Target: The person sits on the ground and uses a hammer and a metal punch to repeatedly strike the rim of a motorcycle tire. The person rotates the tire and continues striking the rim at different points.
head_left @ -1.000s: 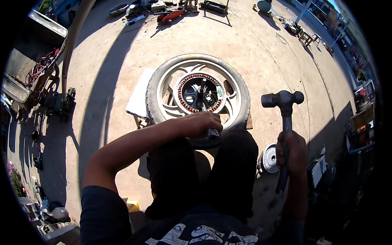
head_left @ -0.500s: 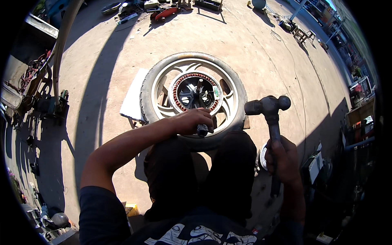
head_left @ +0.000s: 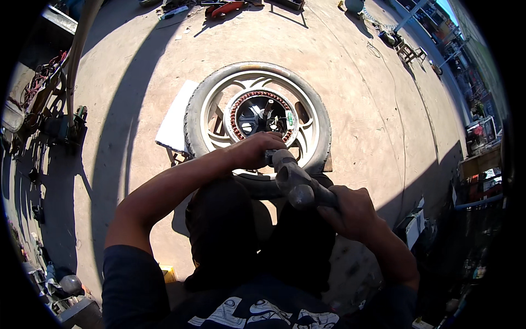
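Note:
In front of my knees lies a spoked wheel with a worn tyre [head_left: 198, 88], its hub motor's copper-wound stator [head_left: 234, 115] exposed around a central axle [head_left: 269, 108]. My left hand [head_left: 256, 150] is closed around a metal tool [head_left: 268, 157], perhaps a chisel or punch, near the close side of the hub; its far end is hidden by the hand. My right hand [head_left: 350, 211] grips the handle of a ball-peen hammer [head_left: 293, 181]. The hammer's flat face is at the near end of the metal tool; whether they touch I cannot tell.
A white board [head_left: 174, 118] sits beside the wheel on the left. Machinery with cables [head_left: 41, 93] stands at far left. Red parts [head_left: 224, 9] lie at the back, with a wooden stool [head_left: 406, 52] at back right. A yellow box [head_left: 169, 273] is by my left elbow.
My right hand has swung the hammer left and inward, from beside the wheel to the metal tool. The left hand keeps its grip near the hub. The view has shifted slightly.

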{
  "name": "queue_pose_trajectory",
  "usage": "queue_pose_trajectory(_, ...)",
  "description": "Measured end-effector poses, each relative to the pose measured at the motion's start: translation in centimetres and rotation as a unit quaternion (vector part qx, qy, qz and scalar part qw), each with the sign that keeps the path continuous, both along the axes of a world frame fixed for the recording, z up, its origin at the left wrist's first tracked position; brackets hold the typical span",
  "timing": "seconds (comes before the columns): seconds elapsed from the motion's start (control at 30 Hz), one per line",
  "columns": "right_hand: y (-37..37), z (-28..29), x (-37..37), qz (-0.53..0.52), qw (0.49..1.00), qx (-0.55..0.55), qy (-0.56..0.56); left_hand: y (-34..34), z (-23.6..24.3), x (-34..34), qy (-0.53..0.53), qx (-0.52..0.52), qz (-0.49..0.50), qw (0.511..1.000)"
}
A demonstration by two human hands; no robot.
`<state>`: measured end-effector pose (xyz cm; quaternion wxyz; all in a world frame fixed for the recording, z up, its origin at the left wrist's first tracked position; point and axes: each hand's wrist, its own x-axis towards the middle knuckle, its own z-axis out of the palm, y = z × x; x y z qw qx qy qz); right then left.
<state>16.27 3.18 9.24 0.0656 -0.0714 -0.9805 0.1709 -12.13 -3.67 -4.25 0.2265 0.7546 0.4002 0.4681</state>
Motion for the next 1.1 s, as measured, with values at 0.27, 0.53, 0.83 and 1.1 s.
queue_pose_trajectory(0.27,-0.6,0.4,0.3,0.007,1.0,-0.014,-0.012,-0.9,0.6,1.1,-0.013,-0.019,0.026,0.999)
queue_pose_trajectory(0.53,-1.7,1.5,3.2,-0.012,0.979,-0.141,0.149,-1.5,-0.3,0.5,-0.006,-0.027,0.04,0.999)
queue_pose_trajectory(0.83,-3.6,1.2,1.5,-0.043,0.997,-0.059,0.041,-2.2,-0.6,0.8,-0.002,-0.023,0.031,0.999)
queue_pose_trajectory(1.1,-2.0,-0.5,0.2,-0.032,0.998,0.047,-0.006,-1.7,0.1,1.0,-0.008,-0.026,0.013,1.0)
